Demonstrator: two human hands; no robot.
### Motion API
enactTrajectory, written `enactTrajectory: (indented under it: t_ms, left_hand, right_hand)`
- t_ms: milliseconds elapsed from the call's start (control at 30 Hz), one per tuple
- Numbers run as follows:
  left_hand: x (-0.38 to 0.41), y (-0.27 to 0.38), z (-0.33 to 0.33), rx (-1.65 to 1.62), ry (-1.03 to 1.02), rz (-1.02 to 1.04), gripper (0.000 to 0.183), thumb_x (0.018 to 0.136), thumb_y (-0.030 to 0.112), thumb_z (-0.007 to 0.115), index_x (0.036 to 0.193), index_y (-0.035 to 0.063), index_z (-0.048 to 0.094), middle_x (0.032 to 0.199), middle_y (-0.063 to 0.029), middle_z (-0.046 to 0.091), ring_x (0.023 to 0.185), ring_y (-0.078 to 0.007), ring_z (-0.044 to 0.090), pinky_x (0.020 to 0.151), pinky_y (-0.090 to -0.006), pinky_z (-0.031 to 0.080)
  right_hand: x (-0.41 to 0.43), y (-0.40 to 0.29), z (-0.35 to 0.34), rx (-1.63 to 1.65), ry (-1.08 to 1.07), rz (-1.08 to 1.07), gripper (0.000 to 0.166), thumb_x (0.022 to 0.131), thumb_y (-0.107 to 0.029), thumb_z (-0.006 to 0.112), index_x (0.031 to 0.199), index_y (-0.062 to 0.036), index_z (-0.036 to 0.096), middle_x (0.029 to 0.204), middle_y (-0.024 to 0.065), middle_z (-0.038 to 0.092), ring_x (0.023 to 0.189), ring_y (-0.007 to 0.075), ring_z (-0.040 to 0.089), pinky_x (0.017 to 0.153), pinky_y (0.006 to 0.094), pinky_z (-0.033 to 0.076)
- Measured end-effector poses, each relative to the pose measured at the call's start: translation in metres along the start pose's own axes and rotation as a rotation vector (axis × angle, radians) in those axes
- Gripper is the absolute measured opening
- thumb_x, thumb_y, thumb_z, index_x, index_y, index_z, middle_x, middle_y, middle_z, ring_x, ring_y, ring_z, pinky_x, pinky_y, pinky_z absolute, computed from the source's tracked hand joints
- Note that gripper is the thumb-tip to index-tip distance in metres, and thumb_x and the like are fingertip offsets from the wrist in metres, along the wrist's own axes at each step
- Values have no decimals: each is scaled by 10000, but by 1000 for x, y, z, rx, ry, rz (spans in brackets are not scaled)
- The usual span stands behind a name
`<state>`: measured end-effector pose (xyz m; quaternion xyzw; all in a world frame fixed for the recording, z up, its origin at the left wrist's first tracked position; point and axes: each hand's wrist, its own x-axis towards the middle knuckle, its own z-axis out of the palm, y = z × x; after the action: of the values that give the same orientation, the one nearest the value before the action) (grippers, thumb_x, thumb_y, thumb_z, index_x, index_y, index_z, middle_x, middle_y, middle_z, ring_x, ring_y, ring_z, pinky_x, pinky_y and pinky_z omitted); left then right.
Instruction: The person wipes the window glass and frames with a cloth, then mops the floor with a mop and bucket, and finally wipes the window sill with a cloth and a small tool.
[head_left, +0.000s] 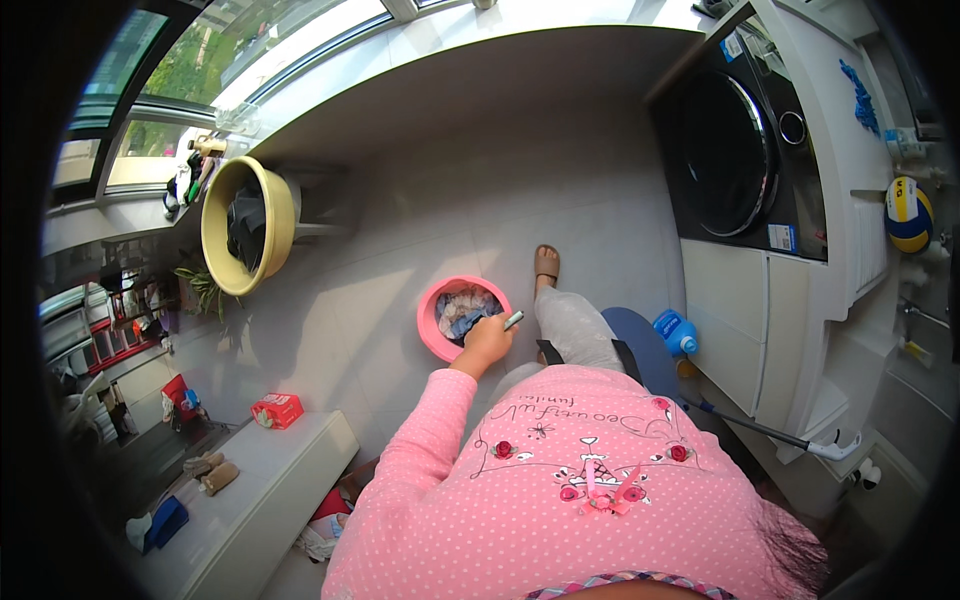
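Note:
My left hand (487, 343) is closed around a short pale-green rod (514, 320), one end of which sticks out past the fingers. Whether the rod is a handle fixed to the pink plastic bucket (430, 330) cannot be told. The hand is at the bucket's near right rim and covers part of it. Inside the bucket lie crumpled clothes (466, 307), blue and pale patterned. The bucket appears to stand on the grey tiled floor, left of my sandalled foot (547, 262). My right hand is out of view.
A black front-loading washing machine (724, 157) stands at right, above pale cabinets (724, 300). Beside them are a blue bottle (675, 331) and a grey-handled pole (772, 433). At left, a yellow basin (280, 225) holds dark cloth. A red box (277, 410) sits on a low white cabinet (300, 457).

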<state>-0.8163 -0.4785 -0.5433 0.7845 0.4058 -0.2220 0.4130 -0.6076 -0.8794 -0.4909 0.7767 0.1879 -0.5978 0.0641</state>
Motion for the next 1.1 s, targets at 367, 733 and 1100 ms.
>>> enactTrajectory:
  t_ms: [367, 733, 1100]
  left_hand:
    - [60, 13, -88, -197, 182, -17, 301, 878, 315, 629, 1096, 109, 657, 910, -232, 671, 862, -429, 641, 754, -509, 498]
    - [147, -20, -161, -146, 133, -48, 280, 900, 315, 600, 1045, 79, 647, 913, -235, 661, 882, -446, 618, 762, -510, 482]
    - [246, -31, -285, 49, 49, -63, 250, 952, 210, 547, 1099, 45, 662, 924, -146, 717, 913, -298, 694, 787, -375, 526]
  right_hand:
    - [133, -87, -155, 109, 124, 1, 343, 873, -279, 539, 981, 17, 673, 969, 197, 700, 925, 362, 665, 842, 410, 509]
    - [207, -317, -306, -257, 344, -198, 264, 898, -266, 510, 908, -95, 711, 891, 114, 716, 883, 311, 680, 818, 439, 521]
    - [349, -490, -316, -90, 277, -361, 264, 862, -257, 558, 1027, -120, 714, 1028, 127, 699, 997, 311, 655, 877, 418, 504]
